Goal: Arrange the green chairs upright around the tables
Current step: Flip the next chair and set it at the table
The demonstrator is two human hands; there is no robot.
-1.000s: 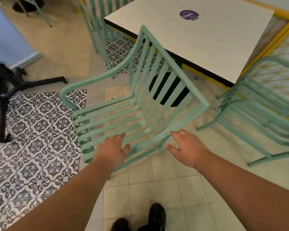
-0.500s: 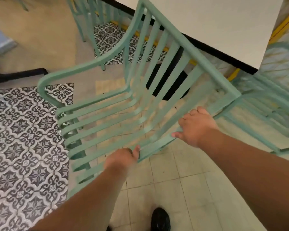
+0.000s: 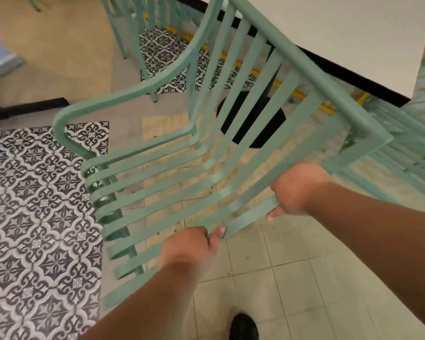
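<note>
Gripping green chair (image 3: 206, 168), no legible writing

Mint-green chair (image 3: 206, 168) — black-and-white patterned floor tiles (image 3: 35, 229).

Fingers (image 3: 275, 213) of both hands curl out of sight under the chair (image 3: 206, 168) slats; worktop (image 3: 341, 33) cut off at top; right-side chairs (image 3: 407, 148) blurred.

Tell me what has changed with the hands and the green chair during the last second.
Both hands closed on the green chair: the left hand and the right hand were open beside its near edge, and now each grips a slat. The chair fills more of the view. It is still tilted beside the white table.
</note>
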